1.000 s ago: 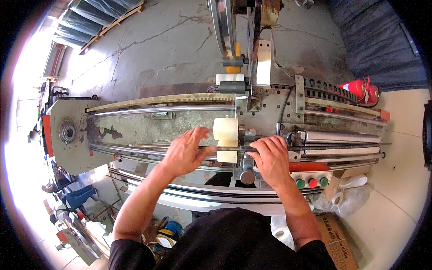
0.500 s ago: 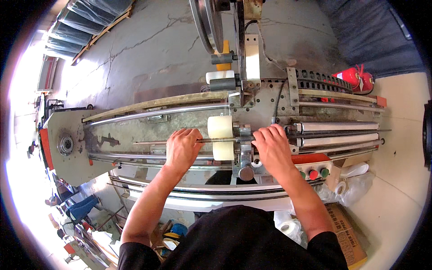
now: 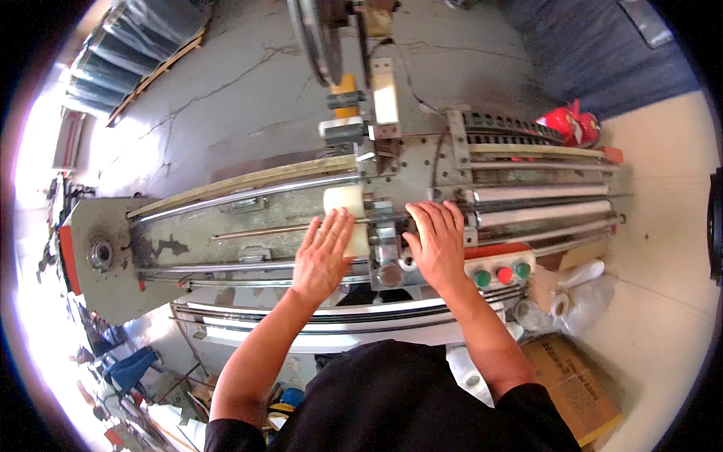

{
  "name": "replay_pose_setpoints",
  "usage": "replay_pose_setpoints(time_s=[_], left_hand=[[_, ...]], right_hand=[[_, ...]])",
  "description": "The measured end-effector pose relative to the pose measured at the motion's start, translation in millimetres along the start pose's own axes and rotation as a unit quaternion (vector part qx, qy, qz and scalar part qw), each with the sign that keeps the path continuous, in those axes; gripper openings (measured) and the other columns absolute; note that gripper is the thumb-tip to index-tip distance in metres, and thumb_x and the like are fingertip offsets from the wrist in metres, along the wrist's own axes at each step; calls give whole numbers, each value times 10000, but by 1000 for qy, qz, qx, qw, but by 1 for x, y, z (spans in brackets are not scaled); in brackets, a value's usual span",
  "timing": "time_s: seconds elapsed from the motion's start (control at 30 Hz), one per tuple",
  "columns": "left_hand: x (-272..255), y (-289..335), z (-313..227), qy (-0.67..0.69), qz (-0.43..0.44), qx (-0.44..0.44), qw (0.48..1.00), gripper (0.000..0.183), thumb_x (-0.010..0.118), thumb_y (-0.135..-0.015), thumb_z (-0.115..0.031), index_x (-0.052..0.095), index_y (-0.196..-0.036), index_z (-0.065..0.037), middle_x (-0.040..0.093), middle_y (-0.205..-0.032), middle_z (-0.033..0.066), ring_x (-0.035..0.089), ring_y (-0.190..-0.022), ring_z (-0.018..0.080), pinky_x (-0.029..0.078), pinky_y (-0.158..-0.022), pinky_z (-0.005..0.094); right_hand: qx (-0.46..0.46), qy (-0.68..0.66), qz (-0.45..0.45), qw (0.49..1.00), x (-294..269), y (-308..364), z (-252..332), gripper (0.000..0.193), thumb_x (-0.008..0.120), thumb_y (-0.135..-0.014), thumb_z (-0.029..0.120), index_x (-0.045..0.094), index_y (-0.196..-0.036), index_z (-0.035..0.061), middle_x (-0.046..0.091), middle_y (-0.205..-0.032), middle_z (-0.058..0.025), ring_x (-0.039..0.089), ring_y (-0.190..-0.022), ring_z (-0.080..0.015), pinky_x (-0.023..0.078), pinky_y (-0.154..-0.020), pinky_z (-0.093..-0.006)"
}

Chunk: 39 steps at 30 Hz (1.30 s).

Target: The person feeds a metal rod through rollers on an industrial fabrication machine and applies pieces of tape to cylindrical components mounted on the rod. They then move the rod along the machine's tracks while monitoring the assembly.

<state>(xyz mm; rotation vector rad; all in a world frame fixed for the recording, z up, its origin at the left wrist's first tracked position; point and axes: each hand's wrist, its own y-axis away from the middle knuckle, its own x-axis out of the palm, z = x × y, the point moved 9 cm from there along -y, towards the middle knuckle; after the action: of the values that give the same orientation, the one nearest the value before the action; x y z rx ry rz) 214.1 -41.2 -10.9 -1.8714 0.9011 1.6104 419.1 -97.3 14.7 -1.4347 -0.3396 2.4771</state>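
Observation:
A long thin metal rod (image 3: pixel 260 231) runs left to right along the machine. My left hand (image 3: pixel 322 260) lies over the rod and the front of a cream roller (image 3: pixel 343 199), its fingers stretched out flat and close together. Just right of the metal clamp block (image 3: pixel 386 245), my right hand (image 3: pixel 438 245) rests over the rod's line. Its fingers are slightly bent and the thumb stands apart. Whether the right fingertips touch the rod cannot be made out. Part of the cream roller is hidden under my left fingers.
A control box with green and red buttons (image 3: pixel 503 275) sits below my right hand. White rollers (image 3: pixel 538 193) lie right of the carriage plate (image 3: pixel 414 162). A large wheel (image 3: pixel 316 45) rises behind. Red fire extinguishers (image 3: pixel 568 124) and a cardboard box (image 3: pixel 568 384) stand at the right.
My left hand has let go of the rod, moved right and flattened over the roller. My right hand's fingers have loosened and spread. The whole view has shifted a little.

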Motion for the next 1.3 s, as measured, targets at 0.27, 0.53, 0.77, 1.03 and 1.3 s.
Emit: replay_pose_setpoints(time_s=[0.27,0.53,0.77,1.03,1.3], left_hand=[[5,-3,-2,11,-10,-11,1000,976,858,-877,-218,355,-1699,-62,354,-1772,154,293,-1662,304,218,-1371,496],[2,1,-3,3,-31,11,999,882,774,-937,-251,359,-1683,-31,359,-1765,158,311,-1653,294,210,-1368,506],[10,2,-1,-30,-12,13,999,886,752,-972,-336,337,-1697,-39,334,-1780,144,280,-1666,277,191,-1368,500],[3,14,16,-28,-20,21,999,922,754,-970,-339,294,-1712,-42,321,-1785,135,272,-1669,266,194,-1366,495],[-29,20,26,-38,-13,31,999,970,774,-937,-386,300,-1712,-44,316,-1791,133,275,-1670,273,197,-1365,496]], right_hand=[[212,101,-326,916,-134,203,-88,719,697,-954,47,460,-1632,21,511,-1648,-217,473,-1543,-379,232,-1321,-586],[320,235,80,914,-104,211,-167,510,741,-935,151,685,-1438,89,724,-1451,-83,480,-1544,-348,112,-1321,-691],[203,-130,69,968,-33,155,-42,203,753,-970,184,797,-1123,59,783,-1142,-166,707,-1198,-349,464,-1133,-529],[-74,-231,194,951,67,144,123,248,774,-995,300,792,-1080,68,813,-1089,-123,755,-1119,-320,523,-1075,-500],[-78,-254,227,937,70,132,150,211,739,-1028,284,792,-1074,85,820,-1095,-94,763,-1055,-306,532,-1022,-469]])
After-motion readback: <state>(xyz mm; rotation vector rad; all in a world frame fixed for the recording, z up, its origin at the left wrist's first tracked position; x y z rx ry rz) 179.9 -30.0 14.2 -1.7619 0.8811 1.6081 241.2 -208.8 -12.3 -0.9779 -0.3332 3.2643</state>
